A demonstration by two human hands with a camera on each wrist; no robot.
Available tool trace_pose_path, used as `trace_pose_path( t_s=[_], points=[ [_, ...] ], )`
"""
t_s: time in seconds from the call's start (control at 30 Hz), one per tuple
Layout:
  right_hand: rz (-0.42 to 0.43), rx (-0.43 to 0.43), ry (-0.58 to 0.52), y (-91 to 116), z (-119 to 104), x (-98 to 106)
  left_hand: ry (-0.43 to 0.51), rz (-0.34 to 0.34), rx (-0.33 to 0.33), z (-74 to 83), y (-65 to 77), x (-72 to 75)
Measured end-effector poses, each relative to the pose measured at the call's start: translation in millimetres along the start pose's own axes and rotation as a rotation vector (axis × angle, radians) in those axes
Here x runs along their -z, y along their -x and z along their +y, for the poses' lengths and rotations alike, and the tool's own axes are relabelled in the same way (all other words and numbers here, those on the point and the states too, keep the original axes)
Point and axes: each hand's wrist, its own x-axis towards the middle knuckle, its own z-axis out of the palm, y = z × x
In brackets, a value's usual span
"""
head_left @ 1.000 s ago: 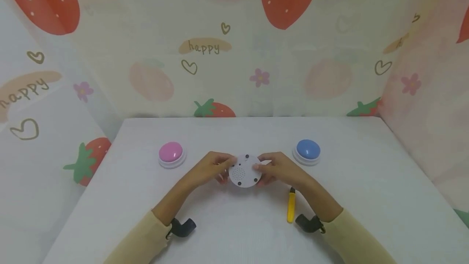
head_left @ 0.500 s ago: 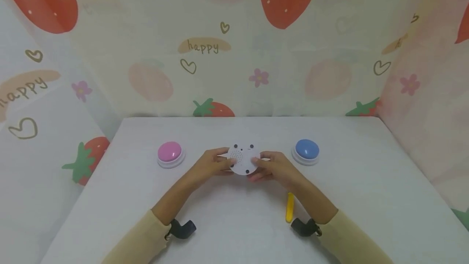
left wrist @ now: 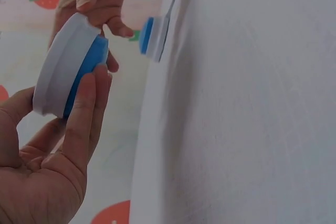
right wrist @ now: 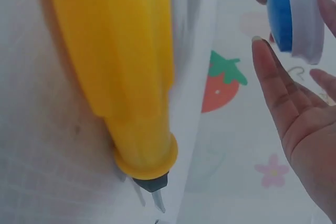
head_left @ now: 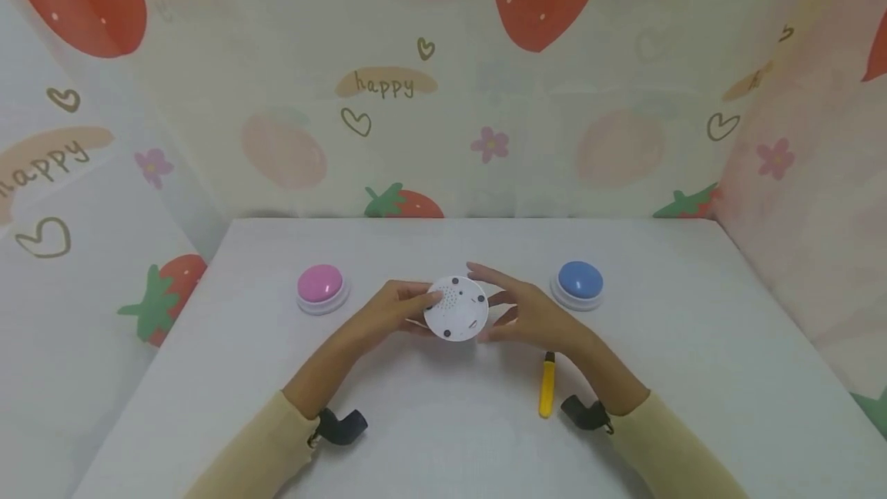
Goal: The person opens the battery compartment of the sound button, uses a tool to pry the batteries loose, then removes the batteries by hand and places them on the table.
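Near the centre of the head view, the left hand (head_left: 393, 313) grips a round white button unit (head_left: 457, 313) by its left side, the thumb laid over the underside, which faces the camera and shows a patch of small holes and dark round feet near the rim. The left wrist view, toward its left edge, shows the unit's blue dome (left wrist: 87, 74) on the opposite face, with fingers of that hand against it, and the whole piece is held clear of the worktop (head_left: 443, 437). Just right of it in the head view, the right hand (head_left: 537, 319) is spread, fingers extended and apart around the unit's right edge; whether any fingertip touches it cannot be told. Below the right hand, right of centre in the lower half, a screwdriver (head_left: 547, 387) with a yellow handle lies on the worktop, and its handle fills much of the left half of the right wrist view. Farther back on the worktop stand a pink button (head_left: 321, 285) at left and a blue button (head_left: 580, 282) at right, each dome up on a white base. Pale sleeves (head_left: 252, 453) enter from the lower corners, and a strawberry-printed backdrop (head_left: 443, 122) spans the upper frame.
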Motion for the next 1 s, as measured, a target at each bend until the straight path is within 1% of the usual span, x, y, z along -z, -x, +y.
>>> trace_pose_path(
  t_s=[0.1,0.2,0.27,0.33,0.43,0.5,0.57,0.7,0.77,0.83,0.9,1.0],
  points=[
    [-0.046,0.031,0.037,0,-1,-1,-0.017,-0.018,0.018,-1.2,-0.3,0.9],
    [-0.061,0.030,0.072,0,-1,-3,-0.037,-0.022,0.033,-2.6,-1.4,0.6],
    [-0.062,0.029,0.079,0,-1,-4,-0.056,-0.020,0.031,-3.2,-1.7,0.2],
    [-0.050,0.022,0.094,0,0,-5,-0.072,-0.023,0.010,-4.0,-1.9,-0.3],
    [-0.007,-0.008,0.115,0,1,-5,-0.123,-0.031,-0.046,-5.0,-1.1,0.1],
    [0.028,-0.035,0.110,0,3,-6,-0.159,-0.032,-0.084,-7.5,0.7,0.2],
    [0.061,-0.052,0.095,0,4,-4,-0.199,-0.031,-0.123,-7.2,-2.0,0.0],
    [0.094,-0.084,0.077,-1,5,-7,-0.261,-0.004,-0.175,-10.8,-3.3,-2.5],
    [0.111,-0.098,0.080,-2,3,-9,-0.299,0.023,-0.201,-11.0,-4.1,-3.8],
    [0.128,-0.108,0.074,-3,2,-11,-0.336,0.057,-0.219,-11.2,-5.0,-4.3],
    [0.137,-0.134,0.057,-4,1,-14,-0.361,0.076,-0.216,-11.7,-5.0,-4.9],
    [0.141,-0.180,0.040,-3,3,-20,-0.380,0.068,-0.202,-15.6,-6.1,-6.3]
  ],
)
